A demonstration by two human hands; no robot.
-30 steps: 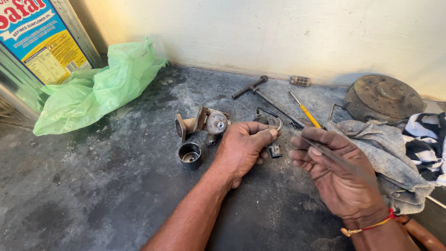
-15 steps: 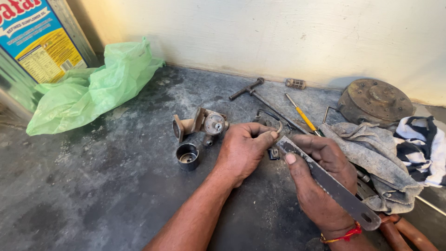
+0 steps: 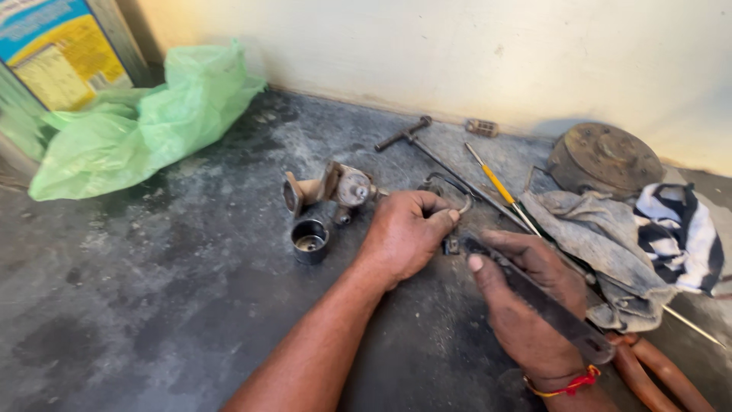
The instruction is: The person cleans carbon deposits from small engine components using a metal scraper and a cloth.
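My left hand [image 3: 404,236] pinches a small curved metal part [image 3: 462,204]; my right hand [image 3: 526,305] grips a flat metal blade [image 3: 549,305]. Bare counter [image 3: 152,290] lies open leftward.

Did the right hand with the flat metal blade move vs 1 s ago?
Yes. The right hand turned and brought the blade down and in, its tip now beside the left hand, judged against the yellow screwdriver.
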